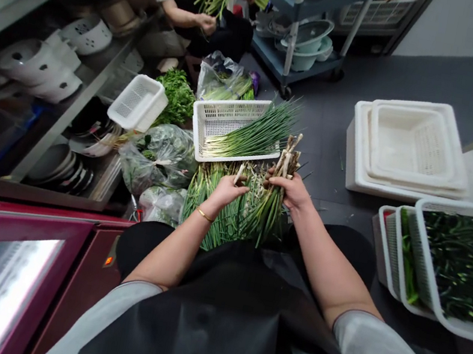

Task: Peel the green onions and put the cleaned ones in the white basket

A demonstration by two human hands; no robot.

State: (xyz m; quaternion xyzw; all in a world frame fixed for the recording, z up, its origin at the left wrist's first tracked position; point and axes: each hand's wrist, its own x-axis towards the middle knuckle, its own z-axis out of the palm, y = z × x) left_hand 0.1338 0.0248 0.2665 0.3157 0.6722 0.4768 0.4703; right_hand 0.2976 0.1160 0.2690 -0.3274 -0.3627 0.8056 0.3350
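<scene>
My right hand is closed round a bundle of green stalks with brown, root-like ends pointing up. Just left of it, my left hand is closed, with a short pale piece sticking up between thumb and fingers. Below both hands lies a pile of long green stalks. Beyond them stands a white perforated basket, with trimmed green stalks lying in its right part.
Bagged greens, loose leafy greens and a small white basket lie left. A person holds stalks ahead, beside a wheeled cart. White tubs and a basket of dark green vegetables stand right.
</scene>
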